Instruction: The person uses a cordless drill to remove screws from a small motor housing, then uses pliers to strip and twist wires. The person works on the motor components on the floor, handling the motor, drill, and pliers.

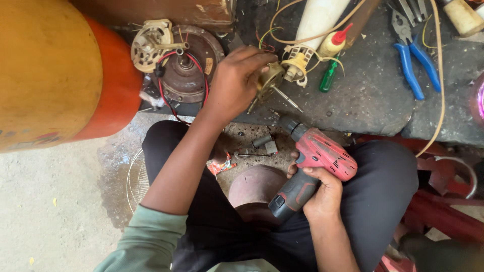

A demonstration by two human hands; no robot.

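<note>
My left hand [234, 80] reaches forward onto the stone slab [363, 100] and grips a small brass-coloured motor part [269, 80] with a thin steel shaft sticking out toward the lower right. My right hand [322, 194] holds a red and black cordless drill [315, 161] by its grip above my lap, its chuck pointing up-left toward that shaft without touching it. A round brown motor housing [189, 63] with red and black wires lies left of my left hand.
A large orange-yellow gas cylinder [55, 70] fills the left side. Blue-handled pliers [416, 55], a green screwdriver [327, 78], a small glue bottle [335, 43], a cream fan part [151, 43] and yellow wires lie on the slab. A red metal frame [443, 201] stands at right.
</note>
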